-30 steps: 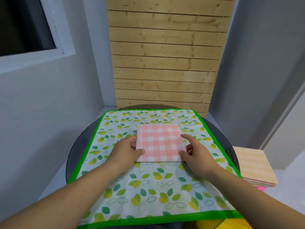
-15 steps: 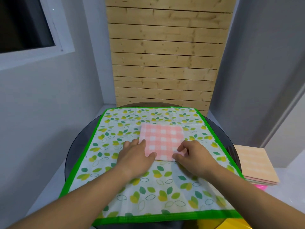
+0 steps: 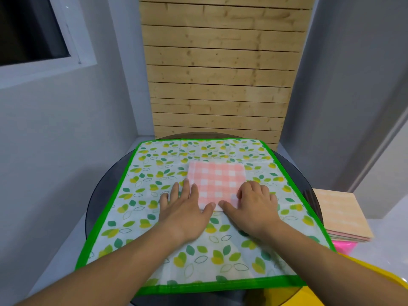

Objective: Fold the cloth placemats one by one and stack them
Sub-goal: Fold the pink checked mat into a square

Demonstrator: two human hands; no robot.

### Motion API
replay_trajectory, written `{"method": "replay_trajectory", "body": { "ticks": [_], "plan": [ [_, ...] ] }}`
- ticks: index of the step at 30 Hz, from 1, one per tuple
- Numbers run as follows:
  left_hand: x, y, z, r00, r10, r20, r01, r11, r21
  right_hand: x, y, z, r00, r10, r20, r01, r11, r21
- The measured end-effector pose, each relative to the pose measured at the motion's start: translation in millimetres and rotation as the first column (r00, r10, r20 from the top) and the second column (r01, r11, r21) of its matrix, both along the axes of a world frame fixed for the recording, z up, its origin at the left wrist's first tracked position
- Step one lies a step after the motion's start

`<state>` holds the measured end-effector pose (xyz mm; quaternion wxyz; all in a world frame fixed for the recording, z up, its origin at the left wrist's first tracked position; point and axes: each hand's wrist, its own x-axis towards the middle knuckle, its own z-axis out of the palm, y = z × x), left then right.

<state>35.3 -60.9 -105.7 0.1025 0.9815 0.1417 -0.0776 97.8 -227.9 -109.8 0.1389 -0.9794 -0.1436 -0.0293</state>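
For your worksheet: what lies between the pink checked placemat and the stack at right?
Head view: the right hand, leaf-print cloth, its green border, table rim.

Matt cloth, glossy glass, bare wood

The folded pink-and-white checked cloth placemat (image 3: 217, 183) looks soft, woven and matt. The leaf-printed sheet with a green border (image 3: 198, 250) is thin, creased and faintly shiny. The round dark glass bench (image 3: 106, 191) is smooth and glossy. The pale wooden slat panel (image 3: 220, 85) is matt and knotty.

the folded placemat (image 3: 217, 184) is being borne by the cloth (image 3: 152, 173) over the table (image 3: 102, 195), left hand (image 3: 187, 209) at its near left, right hand (image 3: 254, 206) at its near right; a stack (image 3: 340, 213) is being kept right of the table.
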Motion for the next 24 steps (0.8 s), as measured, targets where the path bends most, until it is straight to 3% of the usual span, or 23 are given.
{"method": "replay_trajectory", "body": {
  "ticks": [5, 24],
  "plan": [
    [2.7, -1.4, -2.7, 0.999, 0.035, 0.004, -0.035, 0.999, -0.019, -6.8, 3.1, -6.4, 1.0, -0.001, 0.022, 0.002, 1.0, -0.031],
    [-6.6, 36.7, 6.8, 0.989, -0.144, -0.035, 0.141, 0.986, -0.09, 5.5, -39.7, 14.3, 0.958, 0.108, -0.266, -0.154, 0.975, -0.158]
  ]
}}
